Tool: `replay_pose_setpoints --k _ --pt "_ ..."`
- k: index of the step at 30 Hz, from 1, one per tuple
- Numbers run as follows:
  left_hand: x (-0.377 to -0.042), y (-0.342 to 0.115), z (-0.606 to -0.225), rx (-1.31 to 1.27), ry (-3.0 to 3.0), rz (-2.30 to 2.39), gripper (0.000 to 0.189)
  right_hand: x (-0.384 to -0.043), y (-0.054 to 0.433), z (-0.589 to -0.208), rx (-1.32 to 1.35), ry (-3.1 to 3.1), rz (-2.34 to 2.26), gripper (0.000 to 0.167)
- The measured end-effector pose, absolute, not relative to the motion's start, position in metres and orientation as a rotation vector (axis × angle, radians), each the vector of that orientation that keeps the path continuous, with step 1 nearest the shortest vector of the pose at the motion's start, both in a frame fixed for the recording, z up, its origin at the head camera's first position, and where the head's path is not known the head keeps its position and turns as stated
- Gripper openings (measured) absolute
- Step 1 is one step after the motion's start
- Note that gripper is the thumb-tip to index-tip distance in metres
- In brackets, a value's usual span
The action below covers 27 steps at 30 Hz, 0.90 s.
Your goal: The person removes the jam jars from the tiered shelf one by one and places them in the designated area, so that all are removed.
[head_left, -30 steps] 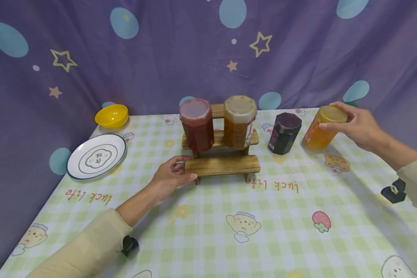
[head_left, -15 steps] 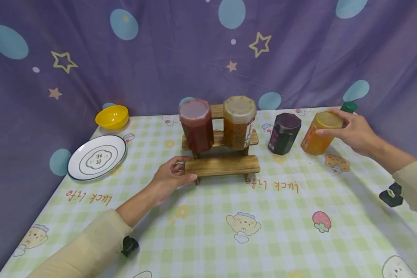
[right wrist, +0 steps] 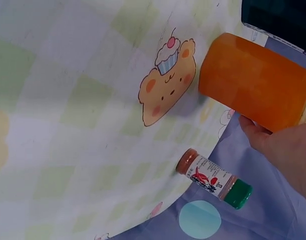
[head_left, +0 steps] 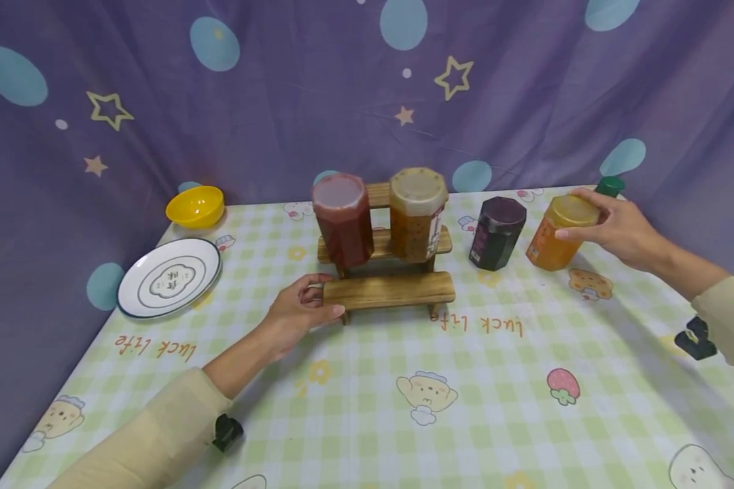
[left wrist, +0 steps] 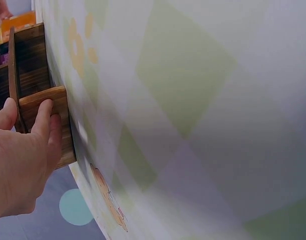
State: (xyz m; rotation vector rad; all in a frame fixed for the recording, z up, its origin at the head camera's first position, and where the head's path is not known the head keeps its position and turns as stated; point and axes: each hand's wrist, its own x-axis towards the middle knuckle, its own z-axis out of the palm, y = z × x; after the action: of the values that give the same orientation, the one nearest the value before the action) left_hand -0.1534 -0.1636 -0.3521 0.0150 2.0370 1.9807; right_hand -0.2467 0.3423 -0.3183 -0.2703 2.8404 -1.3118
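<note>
My left hand (head_left: pixel 300 309) grips the left end of the lowest step of a wooden tiered rack (head_left: pixel 389 291). In the left wrist view, its fingers and thumb lie against the rack's end (left wrist: pixel 62 120). On the middle step stand a dark red jar (head_left: pixel 345 224) and an amber jar with a pale lid (head_left: pixel 417 217). Over to the right, my right hand (head_left: pixel 624 227) holds an orange jar (head_left: pixel 553 241) around its yellowish lid. That jar's base is at or close to the tablecloth; I cannot tell if they touch. A dark purple jar (head_left: pixel 497 234) stands just left of it.
A green-capped spice bottle (right wrist: pixel 213 177) stands behind the right hand. At the back left are a yellow bowl (head_left: pixel 196 207) and a white plate (head_left: pixel 170 277) with a dark rim. A purple curtain (head_left: pixel 318 88) hangs behind the checked tablecloth (head_left: pixel 367 407).
The right hand and orange jar have shifted slightly left and lower, baring the green cap behind. The left hand keeps its grip on the rack.
</note>
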Motion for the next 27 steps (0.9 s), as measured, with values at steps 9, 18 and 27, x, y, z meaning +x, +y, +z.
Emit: replay_pose_setpoints --k 9,18,27 --pt "-0.154 -0.164 -0.352 -0.01 2.049 1.966 0.061 -0.249 0.337 -0.307 -0.24 2.864 -1.138 0.091" --pt "-0.154 -0.164 -0.352 -0.005 2.059 1.951 0.062 -0.256 0.327 -0.273 -0.22 2.859 -1.258 0.084" --pt "-0.153 -0.163 -0.351 -0.008 2.064 1.939 0.062 -0.256 0.295 -0.255 -0.279 2.809 -1.301 0.077"
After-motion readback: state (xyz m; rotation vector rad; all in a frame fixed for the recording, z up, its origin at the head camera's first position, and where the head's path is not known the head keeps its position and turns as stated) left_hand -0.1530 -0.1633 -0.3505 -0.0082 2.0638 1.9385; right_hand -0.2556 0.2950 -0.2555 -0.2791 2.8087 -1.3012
